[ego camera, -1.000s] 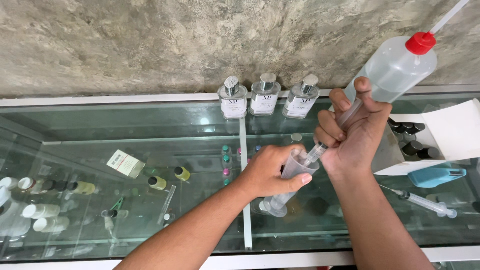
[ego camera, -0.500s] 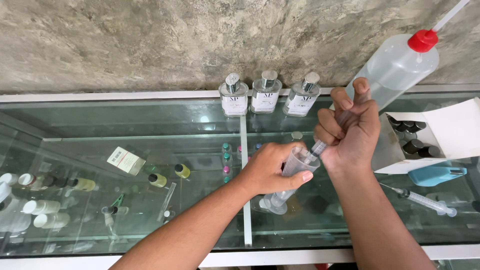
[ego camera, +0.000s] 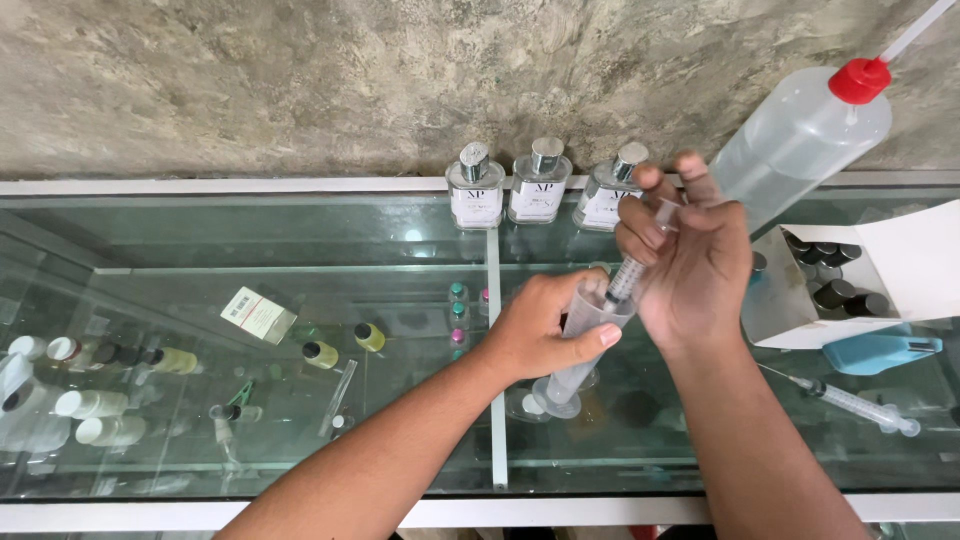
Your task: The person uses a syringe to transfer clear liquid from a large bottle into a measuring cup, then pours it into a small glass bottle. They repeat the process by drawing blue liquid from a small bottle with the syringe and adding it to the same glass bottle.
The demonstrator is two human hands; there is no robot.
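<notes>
My left hand (ego camera: 545,330) grips a clear plastic measuring cylinder (ego camera: 578,350), tilted, its foot near the glass counter top (ego camera: 300,240). My right hand (ego camera: 690,255) holds a clear syringe (ego camera: 632,262) with its tip pointing down into the cylinder's mouth. The thumb and fingers are closed around the syringe's upper end.
Three square glass perfume bottles (ego camera: 540,190) with silver caps stand at the back by the rough wall. A squeeze wash bottle (ego camera: 800,135) with a red cap is at the right. A white box (ego camera: 880,275) holds several dark caps. A second syringe (ego camera: 855,405) and a blue object (ego camera: 880,352) lie at the right.
My right hand has shifted left and up, and the syringe stands steeper over the cylinder. The left hand has lifted the cylinder slightly.
</notes>
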